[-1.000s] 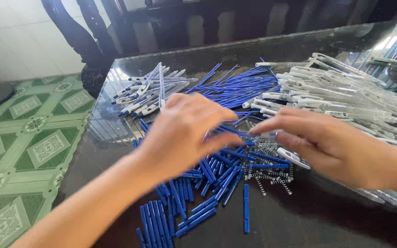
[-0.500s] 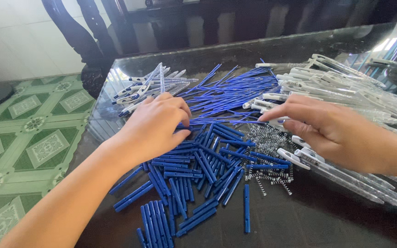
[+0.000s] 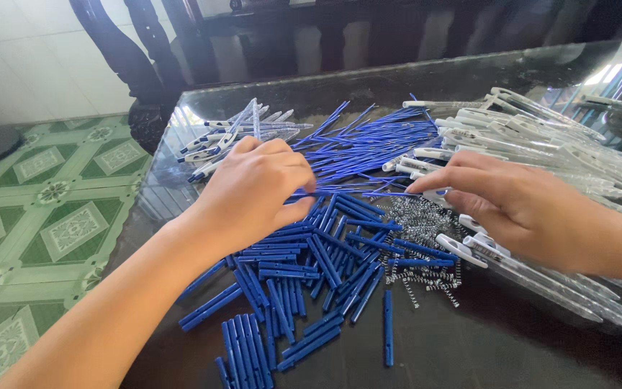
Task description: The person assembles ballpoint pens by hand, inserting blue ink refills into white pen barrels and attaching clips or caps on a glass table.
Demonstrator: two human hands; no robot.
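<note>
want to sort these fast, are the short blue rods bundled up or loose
Loose. The short blue rods lie scattered flat on the dark table, pointing in many directions, with no band or tray around them.

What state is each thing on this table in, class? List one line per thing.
left hand: curled, fingertips pinching a thin blue refill
right hand: flat, fingers stretched over the springs
short blue rods: loose, scattered heap
thin blue refills: loose, fanned pile
springs: loose, tangled cluster
clear pen barrels: empty, piled
</note>
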